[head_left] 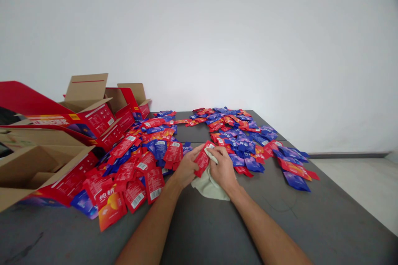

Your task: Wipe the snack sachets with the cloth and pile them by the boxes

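In the middle of the head view, my left hand (187, 168) is closed on the left side of a red pouch (202, 160), whose printed back with a barcode faces me. My right hand (223, 169) grips a pale greenish-white cloth (210, 188) and presses a fold of it on the pouch's upper right corner. The rest of the cloth hangs below and reaches the dark table. To my left lies a heap of red and blue pouches (137, 169). More red and blue pouches (241, 143) are spread to the right of my hands.
Opened red cardboard boxes (83, 122) with brown insides stand along the left, flaps sticking up. A small pile of pouches (295, 165) lies near the right edge of the dark grey table (311, 223). A white wall (224, 41) rises behind.
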Action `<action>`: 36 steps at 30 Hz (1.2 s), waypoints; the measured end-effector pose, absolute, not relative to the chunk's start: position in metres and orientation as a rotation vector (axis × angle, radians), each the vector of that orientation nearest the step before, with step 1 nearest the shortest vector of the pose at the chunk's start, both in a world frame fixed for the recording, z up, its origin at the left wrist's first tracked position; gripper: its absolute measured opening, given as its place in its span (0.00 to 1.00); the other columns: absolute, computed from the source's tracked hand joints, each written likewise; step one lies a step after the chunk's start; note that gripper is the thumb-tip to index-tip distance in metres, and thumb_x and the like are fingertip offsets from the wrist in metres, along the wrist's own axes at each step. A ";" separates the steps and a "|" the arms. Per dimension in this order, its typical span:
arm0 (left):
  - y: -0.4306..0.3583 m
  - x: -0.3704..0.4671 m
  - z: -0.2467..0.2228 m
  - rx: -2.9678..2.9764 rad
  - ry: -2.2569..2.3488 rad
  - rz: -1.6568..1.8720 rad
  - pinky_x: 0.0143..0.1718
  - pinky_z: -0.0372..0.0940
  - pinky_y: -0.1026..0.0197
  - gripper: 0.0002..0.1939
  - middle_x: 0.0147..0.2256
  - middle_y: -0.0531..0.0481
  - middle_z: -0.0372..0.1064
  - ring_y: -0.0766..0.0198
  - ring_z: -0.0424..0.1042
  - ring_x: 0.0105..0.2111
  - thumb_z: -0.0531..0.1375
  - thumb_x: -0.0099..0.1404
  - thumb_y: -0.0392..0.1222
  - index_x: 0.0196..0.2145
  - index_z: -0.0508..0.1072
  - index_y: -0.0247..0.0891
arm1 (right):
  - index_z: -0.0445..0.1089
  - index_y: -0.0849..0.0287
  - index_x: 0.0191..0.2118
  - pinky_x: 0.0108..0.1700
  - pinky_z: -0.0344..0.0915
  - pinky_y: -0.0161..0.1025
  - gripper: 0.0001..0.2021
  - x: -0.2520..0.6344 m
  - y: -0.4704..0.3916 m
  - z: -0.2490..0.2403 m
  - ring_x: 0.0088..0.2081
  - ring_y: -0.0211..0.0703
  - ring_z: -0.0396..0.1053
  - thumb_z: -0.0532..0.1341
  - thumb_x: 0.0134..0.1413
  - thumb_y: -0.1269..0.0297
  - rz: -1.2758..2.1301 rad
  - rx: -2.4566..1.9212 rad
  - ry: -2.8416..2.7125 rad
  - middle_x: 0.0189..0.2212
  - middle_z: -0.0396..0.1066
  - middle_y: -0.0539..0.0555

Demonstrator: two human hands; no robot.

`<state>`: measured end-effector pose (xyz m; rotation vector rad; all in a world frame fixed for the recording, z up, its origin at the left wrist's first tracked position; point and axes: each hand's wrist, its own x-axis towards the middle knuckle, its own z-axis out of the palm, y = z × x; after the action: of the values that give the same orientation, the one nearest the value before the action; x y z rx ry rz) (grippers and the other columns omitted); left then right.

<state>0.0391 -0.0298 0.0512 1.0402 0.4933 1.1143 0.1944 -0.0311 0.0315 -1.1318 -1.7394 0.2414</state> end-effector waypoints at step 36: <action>-0.020 0.038 0.046 0.759 0.666 1.427 0.32 0.67 0.64 0.29 0.40 0.47 0.75 0.67 0.73 0.30 0.62 0.46 0.28 0.49 0.72 0.36 | 0.73 0.54 0.52 0.54 0.66 0.43 0.21 0.194 -0.037 0.042 0.48 0.45 0.68 0.53 0.56 0.76 0.236 -1.087 -1.639 0.46 0.67 0.57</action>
<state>0.0382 -0.0205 0.0461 0.7593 0.6655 1.4275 0.1943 -0.0365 0.0420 -1.0875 -1.6394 0.2361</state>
